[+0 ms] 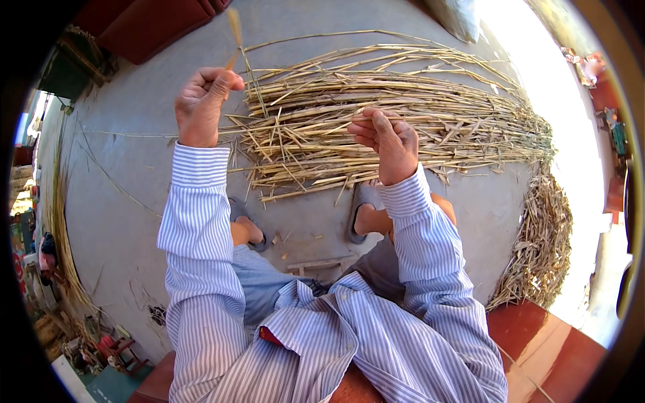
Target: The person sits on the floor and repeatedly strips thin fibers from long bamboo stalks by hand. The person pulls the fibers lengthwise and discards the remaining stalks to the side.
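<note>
My left hand (205, 104) is raised at the upper left, fingers curled and thumb pressed against them. From its fingertips a blurred, yellowish dry leaf strip (235, 30) points upward. My right hand (391, 140) hovers over the stalk pile with fingertips and thumb drawn together. Whatever its fingers may pinch is too thin to make out against the stalks. Beneath and beyond both hands lies a broad pile of dry straw-coloured stalks (403, 101), spread left to right across the grey floor. A few loose stalks stick out at its left end.
My feet in dark slippers (359, 215) rest just before the pile. Dry leaf scraps (544, 235) are heaped at the right beside red tiles (537, 336). Long thin stalks (57, 215) lie along the left side. A dark red seat (154, 30) stands at the far left.
</note>
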Available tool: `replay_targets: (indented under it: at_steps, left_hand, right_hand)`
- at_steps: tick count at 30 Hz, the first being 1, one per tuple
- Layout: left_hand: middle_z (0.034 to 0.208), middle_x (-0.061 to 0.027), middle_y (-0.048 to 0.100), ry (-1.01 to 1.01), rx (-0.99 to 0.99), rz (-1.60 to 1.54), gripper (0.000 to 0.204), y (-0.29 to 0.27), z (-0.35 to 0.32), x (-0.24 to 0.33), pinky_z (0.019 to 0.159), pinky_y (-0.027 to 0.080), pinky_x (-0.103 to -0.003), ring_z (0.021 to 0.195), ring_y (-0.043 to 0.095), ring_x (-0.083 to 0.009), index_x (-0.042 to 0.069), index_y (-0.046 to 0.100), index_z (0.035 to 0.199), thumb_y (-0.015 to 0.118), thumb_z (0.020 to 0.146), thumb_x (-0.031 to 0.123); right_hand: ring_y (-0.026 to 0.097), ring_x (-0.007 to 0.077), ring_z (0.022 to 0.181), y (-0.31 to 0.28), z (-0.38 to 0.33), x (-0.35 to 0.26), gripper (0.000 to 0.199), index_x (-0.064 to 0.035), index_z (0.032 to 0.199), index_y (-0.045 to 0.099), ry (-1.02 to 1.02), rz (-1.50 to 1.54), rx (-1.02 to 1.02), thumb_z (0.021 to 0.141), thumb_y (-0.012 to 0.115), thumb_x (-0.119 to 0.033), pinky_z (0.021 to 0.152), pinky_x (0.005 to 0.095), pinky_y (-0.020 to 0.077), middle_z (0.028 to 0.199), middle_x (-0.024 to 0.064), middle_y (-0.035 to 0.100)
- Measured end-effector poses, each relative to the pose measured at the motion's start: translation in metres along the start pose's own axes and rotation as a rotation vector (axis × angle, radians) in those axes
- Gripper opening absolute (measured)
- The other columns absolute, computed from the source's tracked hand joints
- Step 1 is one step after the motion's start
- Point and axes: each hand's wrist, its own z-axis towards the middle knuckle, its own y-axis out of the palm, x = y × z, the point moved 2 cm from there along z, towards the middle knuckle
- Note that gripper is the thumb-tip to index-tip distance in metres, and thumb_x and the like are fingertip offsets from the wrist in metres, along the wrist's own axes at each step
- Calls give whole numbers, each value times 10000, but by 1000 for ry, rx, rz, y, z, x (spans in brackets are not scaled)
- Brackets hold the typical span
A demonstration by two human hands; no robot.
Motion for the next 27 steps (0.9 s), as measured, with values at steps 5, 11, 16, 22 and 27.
replay_targets:
  at_steps: [5,11,16,22,27]
  left_hand:
    - [835,-70,676,164,-313,685,315,20,-20,-16,805,487,-313,858,628,-174,32,659,976,755,798,273]
    - [816,-80,680,355,-445,762,244,50,-36,-30,732,465,-358,800,631,-219,44,701,919,760,776,234]
    - [820,-66,687,-22,-245,244,198,48,-36,-32,741,486,-277,766,633,-147,3,668,925,722,845,176]
    - [817,-57,688,-67,42,105,214,-5,-6,-28,754,509,-245,765,640,-119,14,646,973,704,869,191]
    - [824,-76,665,549,-173,848,250,40,-26,-15,778,476,-344,814,634,-208,50,647,959,726,818,240]
  right_hand:
    - [701,234,831,10,1,-1,295,54,1051,583,5,37,22,975,540,-228,711,285,571,937,177,690]
    - [699,243,811,18,6,0,317,60,1029,587,3,77,44,969,556,-250,706,291,575,914,187,686]
    - [701,242,784,21,5,1,308,56,1012,594,-35,56,51,967,561,-246,689,292,580,890,182,687]
    - [703,235,776,13,7,3,300,45,1004,597,-49,10,58,964,566,-251,683,285,581,875,177,689]
    - [701,231,806,22,8,8,310,43,1013,601,-5,62,22,961,574,-262,702,287,580,908,177,688]
